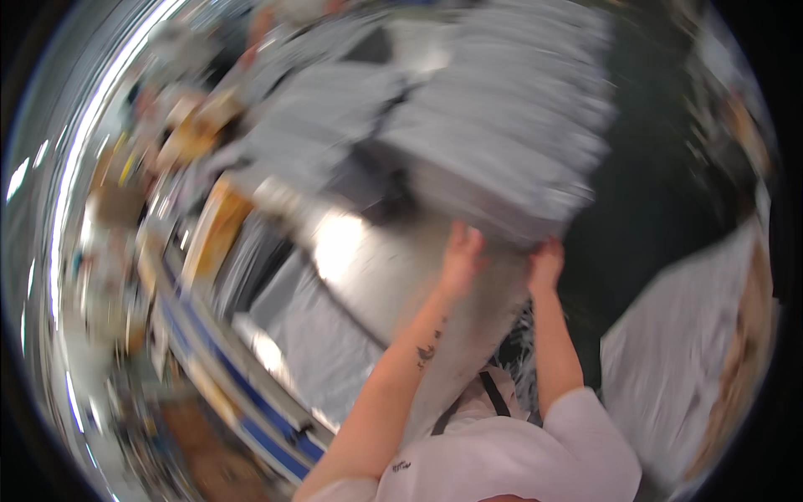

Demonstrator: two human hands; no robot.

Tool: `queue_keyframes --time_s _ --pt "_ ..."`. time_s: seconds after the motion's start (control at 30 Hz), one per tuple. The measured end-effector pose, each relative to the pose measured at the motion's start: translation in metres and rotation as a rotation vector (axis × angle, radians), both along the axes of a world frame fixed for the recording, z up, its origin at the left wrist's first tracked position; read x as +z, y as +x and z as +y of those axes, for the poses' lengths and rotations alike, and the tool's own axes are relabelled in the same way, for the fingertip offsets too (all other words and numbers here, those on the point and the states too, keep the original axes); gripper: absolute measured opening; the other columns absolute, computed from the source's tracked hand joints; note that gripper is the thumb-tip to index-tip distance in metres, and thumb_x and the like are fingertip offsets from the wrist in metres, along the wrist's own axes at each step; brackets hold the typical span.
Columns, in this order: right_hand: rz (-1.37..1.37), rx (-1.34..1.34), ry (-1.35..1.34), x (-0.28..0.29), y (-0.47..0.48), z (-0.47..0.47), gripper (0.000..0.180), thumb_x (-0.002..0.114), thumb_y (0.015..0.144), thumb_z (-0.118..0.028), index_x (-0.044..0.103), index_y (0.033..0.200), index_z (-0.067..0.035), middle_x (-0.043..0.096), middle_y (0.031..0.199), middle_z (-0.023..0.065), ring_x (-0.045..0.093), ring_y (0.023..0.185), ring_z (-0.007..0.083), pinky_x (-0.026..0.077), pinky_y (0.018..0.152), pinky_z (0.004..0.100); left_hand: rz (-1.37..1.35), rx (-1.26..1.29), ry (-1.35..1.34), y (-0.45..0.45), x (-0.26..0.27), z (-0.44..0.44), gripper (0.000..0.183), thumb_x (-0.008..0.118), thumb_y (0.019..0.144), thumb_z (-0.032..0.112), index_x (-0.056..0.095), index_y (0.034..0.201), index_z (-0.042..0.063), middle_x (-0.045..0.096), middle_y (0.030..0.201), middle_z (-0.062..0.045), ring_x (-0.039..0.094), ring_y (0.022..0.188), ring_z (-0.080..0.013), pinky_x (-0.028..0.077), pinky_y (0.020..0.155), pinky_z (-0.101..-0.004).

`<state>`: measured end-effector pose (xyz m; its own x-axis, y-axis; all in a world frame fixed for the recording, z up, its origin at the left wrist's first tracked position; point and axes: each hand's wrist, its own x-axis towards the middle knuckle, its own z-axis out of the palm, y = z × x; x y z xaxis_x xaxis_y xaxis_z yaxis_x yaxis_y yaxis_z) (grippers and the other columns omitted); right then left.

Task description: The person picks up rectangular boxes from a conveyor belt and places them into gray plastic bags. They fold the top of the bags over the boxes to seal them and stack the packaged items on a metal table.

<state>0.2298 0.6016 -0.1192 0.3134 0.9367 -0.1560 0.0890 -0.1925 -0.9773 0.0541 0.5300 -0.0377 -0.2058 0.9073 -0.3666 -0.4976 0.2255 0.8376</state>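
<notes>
A long row of flat grey sheets or bags, overlapped like shingles, lies on a shiny metal table. My left hand is over the bare metal just short of the row's near edge, fingers apart and blurred, with nothing seen in it. At the row's near right corner is my right hand, its fingers against or close to the edge. Whether it grips a sheet cannot be made out. A second grey pile lies to the left of the row, with a dark object at its near end.
Left of the table runs a blue-and-white rail. Beside it are a yellow bin or box and more grey sheets. A large grey-white sack or sheet stands on the right, by the dark green floor. Much is motion-blurred.
</notes>
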Motion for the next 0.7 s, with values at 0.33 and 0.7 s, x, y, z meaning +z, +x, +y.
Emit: queue_keyframes --time_s 0.33,0.7 --pt "-0.500 0.250 0.556 -0.045 0.081 -0.012 0.039 0.045 0.080 -0.002 0.048 0.116 0.014 0.060 0.095 0.0244 0.060 0.076 0.0308 0.050 0.068 0.0363 1.514 1.047 -0.680 -0.160 0.009 -0.519 0.031 0.059 0.072 0.002 0.056 0.103 0.000 0.057 0.100 -0.018 0.054 0.095 -0.0356 0.044 0.085 -0.0407" --pt "-0.645 0.739 0.414 -0.028 0.144 -0.108 0.050 0.042 0.082 0.011 0.036 0.131 0.004 0.040 0.135 0.0160 0.041 0.124 0.0254 0.032 0.104 0.0353 0.784 0.708 -1.674 -0.204 -0.093 -0.819 0.127 0.087 0.046 0.037 0.008 0.145 0.033 0.022 0.142 -0.028 0.030 0.128 -0.0424 0.028 0.101 -0.0561"
